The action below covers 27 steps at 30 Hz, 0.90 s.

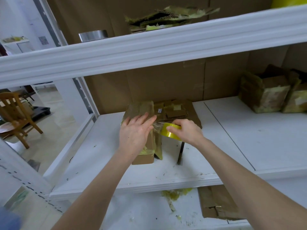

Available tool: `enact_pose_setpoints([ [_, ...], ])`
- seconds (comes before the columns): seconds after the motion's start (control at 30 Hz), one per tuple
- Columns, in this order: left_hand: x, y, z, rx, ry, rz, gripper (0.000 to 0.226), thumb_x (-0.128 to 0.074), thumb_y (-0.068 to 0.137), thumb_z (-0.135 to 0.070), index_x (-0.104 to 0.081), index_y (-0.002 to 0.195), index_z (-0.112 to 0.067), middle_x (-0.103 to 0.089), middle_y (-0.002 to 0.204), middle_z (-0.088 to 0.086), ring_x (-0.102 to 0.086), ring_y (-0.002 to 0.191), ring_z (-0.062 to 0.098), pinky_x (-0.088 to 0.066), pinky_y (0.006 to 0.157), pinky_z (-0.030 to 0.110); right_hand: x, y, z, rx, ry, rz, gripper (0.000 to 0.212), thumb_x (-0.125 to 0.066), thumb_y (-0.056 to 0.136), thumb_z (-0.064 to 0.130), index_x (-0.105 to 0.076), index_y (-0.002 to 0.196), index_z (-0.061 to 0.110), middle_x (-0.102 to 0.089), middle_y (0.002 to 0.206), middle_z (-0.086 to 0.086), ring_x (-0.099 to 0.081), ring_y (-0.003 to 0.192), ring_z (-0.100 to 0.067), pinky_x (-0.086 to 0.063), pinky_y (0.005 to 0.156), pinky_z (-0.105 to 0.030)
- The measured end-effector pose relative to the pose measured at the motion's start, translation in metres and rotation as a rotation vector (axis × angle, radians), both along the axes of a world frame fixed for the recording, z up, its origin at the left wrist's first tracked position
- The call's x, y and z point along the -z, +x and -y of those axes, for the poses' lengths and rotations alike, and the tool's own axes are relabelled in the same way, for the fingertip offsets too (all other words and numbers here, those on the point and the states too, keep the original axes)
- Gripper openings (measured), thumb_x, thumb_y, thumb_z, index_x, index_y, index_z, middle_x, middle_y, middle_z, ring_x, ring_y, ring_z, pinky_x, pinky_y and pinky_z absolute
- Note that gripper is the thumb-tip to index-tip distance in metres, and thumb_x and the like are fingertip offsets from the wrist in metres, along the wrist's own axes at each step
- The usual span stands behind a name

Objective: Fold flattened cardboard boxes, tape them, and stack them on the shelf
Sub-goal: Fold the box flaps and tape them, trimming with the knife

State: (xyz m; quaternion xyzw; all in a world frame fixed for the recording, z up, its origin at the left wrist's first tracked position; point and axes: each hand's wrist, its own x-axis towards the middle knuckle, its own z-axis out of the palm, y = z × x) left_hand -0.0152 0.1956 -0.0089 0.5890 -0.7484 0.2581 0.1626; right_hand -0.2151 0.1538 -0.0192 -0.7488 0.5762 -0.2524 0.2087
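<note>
You are pressing the cardboard box (pixel 138 108) flat against the middle shelf board (pixel 224 146), near its left end. Its near end is jutting toward you, and much of its top is hiding under your left hand (pixel 135 131), whose fingers are lying straight and slightly spread on the taped surface. A clear strip of tape (pixel 157 124) is stretching from those fingertips to the yellow tape roll (pixel 168 135), which your right hand (pixel 188 130) is gripping just right of the box. The thumb is clamping the near face, while the other fingers are curling behind the roll, out of sight. A dark narrow bar (pixel 180 151) is lying below the roll; what it is cannot be told. Flattened cardboard (pixel 180 109) is lying just beyond the box, partly covered by it. Folded boxes (pixel 265 95) are sitting at the far right, cut off by the edge. Torn cardboard (pixel 166 15) is resting on the upper shelf, and a wooden chair (pixel 15 113) is standing far left.
</note>
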Motion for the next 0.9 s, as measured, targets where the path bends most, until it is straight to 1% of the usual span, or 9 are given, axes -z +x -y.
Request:
enact_pose_setpoints([
  [0.13,-0.003,0.0,0.001,0.0,-0.034,-0.017,0.041,-0.035,0.092,-0.039,-0.065,0.12,-0.034,-0.069,0.116,0.002,-0.067,0.1,0.024,-0.05,0.087,0.044,0.005,0.001,0.0,-0.092,0.094,0.154,0.03,-0.052,0.095,0.047,-0.069,0.099,0.024,-0.068,0.091,0.003,-0.06,0.089,-0.017,-0.045,0.073,-0.033],
  [0.23,-0.002,0.003,0.0,0.029,-0.052,-0.034,0.038,-0.037,0.092,-0.04,-0.069,0.112,-0.037,-0.069,0.115,0.002,-0.067,0.099,0.025,-0.05,0.087,0.045,0.014,-0.018,0.006,0.066,0.095,0.215,0.028,-0.046,0.099,0.038,-0.064,0.085,0.021,-0.066,0.085,0.0,-0.06,0.088,-0.022,-0.043,0.074,-0.032],
  [0.33,0.001,0.0,0.004,0.021,-0.068,-0.03,0.036,-0.038,0.091,-0.041,-0.07,0.107,-0.038,-0.069,0.116,0.002,-0.067,0.099,0.025,-0.049,0.086,0.044,0.039,-0.043,0.013,0.216,0.145,0.001,0.017,-0.049,0.098,0.032,-0.063,0.089,0.028,-0.068,0.098,-0.006,-0.061,0.09,-0.027,-0.044,0.072,-0.029],
  [0.5,0.003,0.001,0.007,0.023,-0.057,-0.043,0.035,-0.039,0.092,-0.04,-0.069,0.108,-0.039,-0.068,0.118,0.001,-0.066,0.1,0.024,-0.048,0.087,0.044,0.071,-0.035,0.006,0.009,0.298,-0.254,0.035,-0.037,0.101,0.027,-0.06,0.122,0.042,-0.059,0.128,0.002,-0.057,0.111,-0.025,-0.044,0.08,-0.029],
  [0.57,0.003,0.001,0.005,0.026,-0.059,-0.045,0.036,-0.038,0.093,-0.04,-0.069,0.11,-0.038,-0.067,0.119,0.001,-0.066,0.102,0.024,-0.048,0.088,0.044,0.069,-0.03,0.006,0.036,0.288,-0.271,0.028,-0.04,0.1,0.037,-0.061,0.117,0.042,-0.061,0.123,0.001,-0.059,0.107,-0.025,-0.044,0.078,-0.03],
  [0.67,0.002,0.002,0.004,0.025,-0.039,-0.053,0.037,-0.036,0.093,-0.04,-0.067,0.113,-0.038,-0.066,0.121,0.001,-0.065,0.105,0.025,-0.047,0.089,0.044,0.069,-0.029,0.008,0.106,0.311,-0.278,0.017,-0.059,0.087,0.048,-0.061,0.098,0.036,-0.062,0.104,-0.001,-0.061,0.097,-0.025,-0.046,0.072,-0.029],
  [0.73,0.002,0.001,0.003,0.024,-0.043,-0.054,0.037,-0.036,0.094,-0.039,-0.067,0.114,-0.038,-0.066,0.121,0.002,-0.065,0.105,0.025,-0.047,0.089,0.044,0.071,-0.031,0.007,0.136,0.31,-0.29,0.02,-0.064,0.084,0.038,-0.061,0.102,0.03,-0.062,0.103,-0.003,-0.061,0.094,-0.026,-0.046,0.07,-0.03],
  [0.83,0.003,0.002,0.002,0.023,-0.049,-0.063,0.037,-0.036,0.094,-0.038,-0.067,0.114,-0.037,-0.066,0.121,0.002,-0.065,0.105,0.024,-0.046,0.09,0.043,0.071,-0.037,0.007,0.243,0.282,-0.173,0.012,-0.058,0.087,0.019,-0.06,0.099,0.022,-0.063,0.102,-0.007,-0.058,0.087,-0.027,-0.047,0.071,-0.03],
  [0.9,0.003,0.003,0.0,0.022,-0.046,-0.068,0.038,-0.036,0.094,-0.037,-0.066,0.117,-0.035,-0.065,0.123,0.003,-0.064,0.106,0.024,-0.046,0.091,0.043,0.067,-0.043,0.01,0.342,0.252,0.08,0.012,-0.062,0.087,0.017,-0.059,0.098,0.02,-0.064,0.094,-0.006,-0.059,0.085,-0.026,-0.05,0.073,-0.031],
])
